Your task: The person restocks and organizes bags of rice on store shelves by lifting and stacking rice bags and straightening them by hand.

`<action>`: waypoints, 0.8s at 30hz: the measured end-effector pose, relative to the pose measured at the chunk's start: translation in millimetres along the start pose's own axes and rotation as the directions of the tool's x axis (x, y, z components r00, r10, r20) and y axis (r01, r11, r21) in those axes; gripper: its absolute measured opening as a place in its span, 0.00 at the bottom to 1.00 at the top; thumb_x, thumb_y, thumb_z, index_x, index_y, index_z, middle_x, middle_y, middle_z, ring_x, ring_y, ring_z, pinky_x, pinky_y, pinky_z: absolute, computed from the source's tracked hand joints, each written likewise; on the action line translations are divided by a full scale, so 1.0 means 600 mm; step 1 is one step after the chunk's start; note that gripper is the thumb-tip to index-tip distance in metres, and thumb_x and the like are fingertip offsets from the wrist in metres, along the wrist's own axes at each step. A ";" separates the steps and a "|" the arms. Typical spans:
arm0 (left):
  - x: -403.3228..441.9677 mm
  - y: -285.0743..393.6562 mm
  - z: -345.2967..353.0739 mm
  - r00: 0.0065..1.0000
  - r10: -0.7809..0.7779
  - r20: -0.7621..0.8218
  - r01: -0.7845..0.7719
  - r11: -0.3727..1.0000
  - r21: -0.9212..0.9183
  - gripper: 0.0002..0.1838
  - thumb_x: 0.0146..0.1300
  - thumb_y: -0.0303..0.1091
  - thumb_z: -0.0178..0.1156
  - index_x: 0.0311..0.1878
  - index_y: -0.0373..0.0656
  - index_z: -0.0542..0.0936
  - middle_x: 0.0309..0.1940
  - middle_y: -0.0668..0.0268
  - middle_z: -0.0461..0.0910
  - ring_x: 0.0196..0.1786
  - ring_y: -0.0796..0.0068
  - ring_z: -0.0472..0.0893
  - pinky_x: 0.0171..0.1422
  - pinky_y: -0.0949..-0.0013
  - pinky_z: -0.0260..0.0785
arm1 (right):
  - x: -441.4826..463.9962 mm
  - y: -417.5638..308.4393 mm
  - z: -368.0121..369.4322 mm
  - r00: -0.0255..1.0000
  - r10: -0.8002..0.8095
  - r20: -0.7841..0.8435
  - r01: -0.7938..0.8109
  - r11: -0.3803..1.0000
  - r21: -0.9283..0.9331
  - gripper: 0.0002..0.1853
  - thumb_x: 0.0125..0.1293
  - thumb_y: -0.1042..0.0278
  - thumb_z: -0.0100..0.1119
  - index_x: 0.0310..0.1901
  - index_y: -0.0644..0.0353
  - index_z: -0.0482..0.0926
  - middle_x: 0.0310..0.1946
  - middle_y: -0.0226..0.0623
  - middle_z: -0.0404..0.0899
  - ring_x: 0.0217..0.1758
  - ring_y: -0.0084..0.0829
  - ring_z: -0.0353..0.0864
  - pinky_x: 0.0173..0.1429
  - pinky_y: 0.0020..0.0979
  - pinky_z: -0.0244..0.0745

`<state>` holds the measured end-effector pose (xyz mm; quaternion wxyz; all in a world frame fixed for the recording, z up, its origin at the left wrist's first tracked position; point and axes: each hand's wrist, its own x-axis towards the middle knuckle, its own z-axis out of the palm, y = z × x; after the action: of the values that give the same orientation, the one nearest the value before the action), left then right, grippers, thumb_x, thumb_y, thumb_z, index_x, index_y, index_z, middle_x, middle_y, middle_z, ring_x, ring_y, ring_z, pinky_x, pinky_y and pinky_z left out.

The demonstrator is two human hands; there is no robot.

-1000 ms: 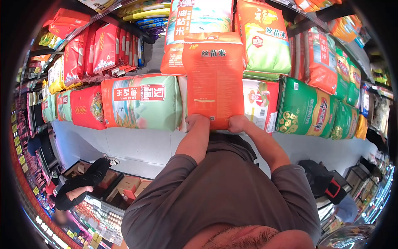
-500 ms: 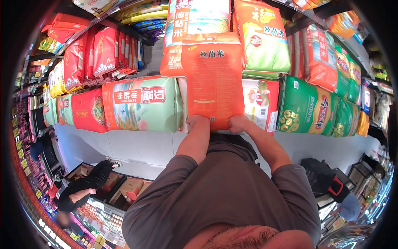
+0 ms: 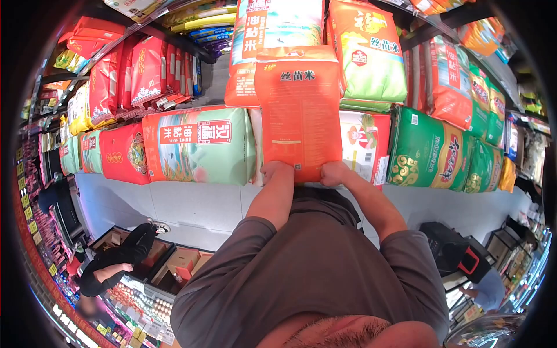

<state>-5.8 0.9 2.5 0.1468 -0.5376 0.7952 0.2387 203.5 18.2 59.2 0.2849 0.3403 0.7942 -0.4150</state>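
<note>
An orange bag of rice with dark lettering near its top lies in front of me on the row of bags, its lower end toward my body. My left hand is closed on its near left corner. At the near right corner, my right hand is closed on the bag too; the fingers of both hands are partly hidden. Behind it stand a blue-and-orange rice bag and a green-and-orange rice bag. A white-and-red bag sits just to the right.
Left of the orange bag lies a pale green rice bag, then a red bag. Dark green bags lie to the right. Shelves of red bags rise behind. A person in black is at the lower left, by open boxes.
</note>
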 end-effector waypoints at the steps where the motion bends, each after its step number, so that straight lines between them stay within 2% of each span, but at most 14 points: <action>1: 0.001 -0.002 0.000 1.000 0.001 0.005 -0.001 1.000 -0.001 0.34 0.65 0.53 0.47 0.65 0.38 0.76 0.64 0.50 0.77 0.65 0.51 0.76 0.72 0.58 0.64 | 0.001 0.001 0.002 1.000 0.000 0.001 0.000 1.000 0.001 0.14 0.54 0.55 0.59 0.30 0.54 0.88 0.31 0.43 0.86 0.40 0.45 0.86 0.47 0.45 0.81; 13: -0.015 0.004 -0.019 0.995 -0.025 0.097 0.030 0.998 -0.051 0.34 0.66 0.53 0.47 0.68 0.39 0.73 0.66 0.50 0.75 0.66 0.50 0.75 0.73 0.56 0.64 | -0.002 -0.004 -0.007 1.000 0.005 0.029 -0.005 1.000 0.012 0.14 0.54 0.55 0.58 0.32 0.54 0.89 0.33 0.43 0.87 0.43 0.44 0.86 0.49 0.44 0.80; 15: -0.014 0.003 -0.015 0.999 -0.019 0.045 0.020 1.000 -0.010 0.34 0.66 0.53 0.47 0.67 0.38 0.74 0.66 0.50 0.75 0.66 0.50 0.76 0.73 0.57 0.64 | -0.004 -0.005 -0.010 0.999 0.014 0.031 -0.014 1.000 0.026 0.14 0.55 0.55 0.58 0.32 0.54 0.89 0.34 0.43 0.87 0.43 0.44 0.86 0.49 0.44 0.80; 22: 0.006 -0.003 0.011 0.996 -0.015 0.084 0.015 1.000 0.005 0.33 0.67 0.53 0.44 0.63 0.38 0.78 0.62 0.49 0.78 0.65 0.52 0.77 0.73 0.60 0.63 | -0.002 0.003 -0.001 1.000 0.019 -0.021 -0.018 1.000 0.016 0.15 0.54 0.55 0.58 0.33 0.56 0.88 0.33 0.45 0.86 0.42 0.46 0.86 0.49 0.44 0.80; 24: 0.010 -0.004 0.005 0.998 0.045 0.037 -0.047 0.996 0.074 0.30 0.68 0.49 0.43 0.56 0.35 0.83 0.56 0.52 0.83 0.54 0.52 0.84 0.59 0.54 0.75 | 0.004 0.003 0.007 0.999 0.039 -0.002 -0.039 0.999 -0.001 0.15 0.54 0.55 0.58 0.32 0.56 0.88 0.33 0.45 0.86 0.41 0.47 0.86 0.48 0.45 0.81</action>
<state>-6.0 -2.6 -3.5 0.1752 -0.5090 0.8132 0.2213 204.2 16.4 54.6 0.2923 0.3560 0.7881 -0.4084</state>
